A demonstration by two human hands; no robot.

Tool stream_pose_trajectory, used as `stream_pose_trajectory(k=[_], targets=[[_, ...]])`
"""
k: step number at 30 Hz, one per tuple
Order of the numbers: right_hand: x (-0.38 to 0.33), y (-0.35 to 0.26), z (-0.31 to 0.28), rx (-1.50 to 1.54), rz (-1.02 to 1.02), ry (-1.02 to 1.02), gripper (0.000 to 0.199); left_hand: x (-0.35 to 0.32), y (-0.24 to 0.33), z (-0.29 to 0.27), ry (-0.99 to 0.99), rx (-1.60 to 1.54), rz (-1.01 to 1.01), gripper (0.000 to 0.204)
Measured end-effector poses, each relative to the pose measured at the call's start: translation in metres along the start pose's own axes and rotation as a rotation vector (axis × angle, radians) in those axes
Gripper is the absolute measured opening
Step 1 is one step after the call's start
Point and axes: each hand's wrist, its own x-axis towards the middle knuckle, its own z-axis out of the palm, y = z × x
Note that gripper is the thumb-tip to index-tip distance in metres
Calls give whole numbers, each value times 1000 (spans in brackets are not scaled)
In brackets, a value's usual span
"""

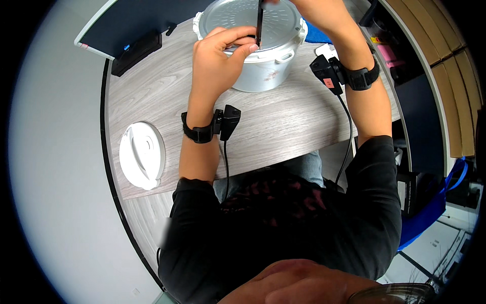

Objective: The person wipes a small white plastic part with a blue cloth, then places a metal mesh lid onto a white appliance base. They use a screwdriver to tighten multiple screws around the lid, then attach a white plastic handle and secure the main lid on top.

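Note:
A round silver pot-like body with a white rim (266, 76) and a dimpled metal top (228, 16) stands at the far side of the table. A slim black screwdriver (259, 23) is upright over its near rim. My left hand (217, 55) is closed, thumb and fingertips pinched at the screwdriver's lower end. Whether they also hold a small part there is hidden. My right hand (306, 7) reaches in from the right to the screwdriver's upper end, with its fingers partly cut off by the top edge and blurred.
A white oval plastic piece with a handle (142, 156) lies at the table's left edge. Black wrist cameras (230, 121) with cables hang from both my wrists. A black case (136, 53) sits at the far left; cardboard boxes (450, 96) and a blue bag (428, 218) stand at right.

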Motion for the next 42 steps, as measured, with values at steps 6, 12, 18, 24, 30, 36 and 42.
stream_pose_trajectory(k=[6,12,18,24,30,36,42], targets=[[-1,5,4,4,-47,22,30,0,3,-2,-5,1,2,20],[-5,-6,14,-179,-71,74,28,1,2,2,41,-70,2,17],[-5,-6,13,-246,-42,75,30,0,-5,16,130,-27,59,10],[-6,5,13,66,-45,31,40,1,-5,17,107,-4,64,9],[-9,9,9,131,-73,33,42,2,0,13,50,-3,71,14],[-6,7,16,-228,-126,63,42,2,2,16,99,-92,48,15],[-3,8,21,-210,-70,6,39,0,-4,14,96,-85,-44,12]])
